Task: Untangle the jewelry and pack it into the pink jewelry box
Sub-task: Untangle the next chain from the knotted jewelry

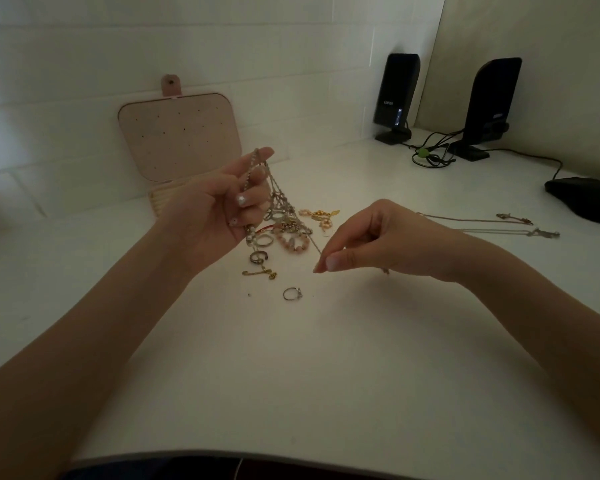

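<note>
A tangle of chains, rings and pink bead bracelets (284, 223) lies mid-table. My left hand (215, 206) is raised over it, fingers curled round several chains (257, 168) that hang down into the pile. My right hand (368, 240) pinches the end of a thin chain (315, 244) that runs up into the tangle. The pink jewelry box (179, 140) stands open behind my left hand, its lid leaning on the wall. A loose ring (292, 293) and a gold piece (260, 273) lie in front of the pile.
Two thin necklaces (482, 225) lie stretched out to the right. Two black speakers (397, 95) with cables stand at the back right, and a black mouse (586, 199) sits at the right edge. The white table's (291, 375) front edge runs along the bottom.
</note>
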